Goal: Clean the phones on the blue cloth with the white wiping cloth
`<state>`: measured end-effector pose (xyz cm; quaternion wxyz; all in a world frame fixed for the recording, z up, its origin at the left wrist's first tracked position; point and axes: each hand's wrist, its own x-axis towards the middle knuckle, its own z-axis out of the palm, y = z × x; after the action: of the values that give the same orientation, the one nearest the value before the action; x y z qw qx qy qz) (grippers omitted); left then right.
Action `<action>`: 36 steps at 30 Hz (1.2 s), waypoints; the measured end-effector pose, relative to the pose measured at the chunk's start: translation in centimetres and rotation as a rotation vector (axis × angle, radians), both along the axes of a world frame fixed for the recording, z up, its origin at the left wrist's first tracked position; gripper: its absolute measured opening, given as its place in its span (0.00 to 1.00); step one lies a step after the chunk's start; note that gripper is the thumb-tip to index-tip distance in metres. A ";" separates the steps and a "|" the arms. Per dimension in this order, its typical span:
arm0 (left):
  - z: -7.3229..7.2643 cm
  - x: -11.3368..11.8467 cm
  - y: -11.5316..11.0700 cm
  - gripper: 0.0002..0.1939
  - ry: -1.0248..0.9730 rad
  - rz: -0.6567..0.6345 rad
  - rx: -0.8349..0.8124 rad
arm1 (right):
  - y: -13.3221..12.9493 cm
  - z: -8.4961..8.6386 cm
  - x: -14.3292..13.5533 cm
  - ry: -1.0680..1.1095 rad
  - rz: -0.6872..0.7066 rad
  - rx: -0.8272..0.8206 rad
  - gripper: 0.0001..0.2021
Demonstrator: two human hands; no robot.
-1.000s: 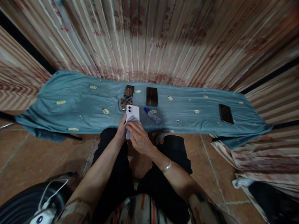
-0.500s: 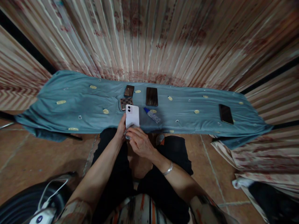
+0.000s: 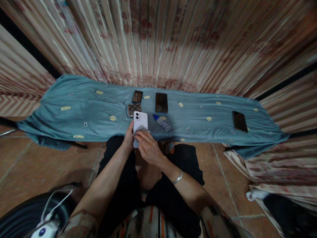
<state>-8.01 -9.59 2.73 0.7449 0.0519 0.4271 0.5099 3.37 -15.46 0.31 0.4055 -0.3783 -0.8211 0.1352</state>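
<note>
Here, left hand grips white phone by edge; right hand pinches cloth against back.

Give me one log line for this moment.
left hand: holds white phone; right hand: holds cloth against phone; bottle: lying on tablecloth

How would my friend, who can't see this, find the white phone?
Find the long blue-green tablecloth, then the middle of its near edge. There, the left hand holds the phone and the right hand holds a grey cloth against it. It's white with two black lenses, unlike the dark device lying beyond it.
</note>
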 end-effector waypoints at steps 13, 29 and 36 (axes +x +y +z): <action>-0.3 0.0 0.2 0.28 -0.012 -0.041 -0.011 | 0.0 -0.3 0.4 0.016 -0.021 -0.011 0.19; -1.2 -0.4 0.3 0.24 0.010 -0.037 0.038 | -0.3 -0.1 0.8 -0.008 -0.009 -0.058 0.17; -1.0 -0.1 0.2 0.25 0.000 -0.030 0.030 | 0.3 -0.5 0.9 0.008 -0.047 -0.044 0.17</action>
<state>-8.10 -9.41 1.73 0.7516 0.0696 0.4188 0.5049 4.26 -15.20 -0.15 0.4034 -0.4057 -0.8072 0.1453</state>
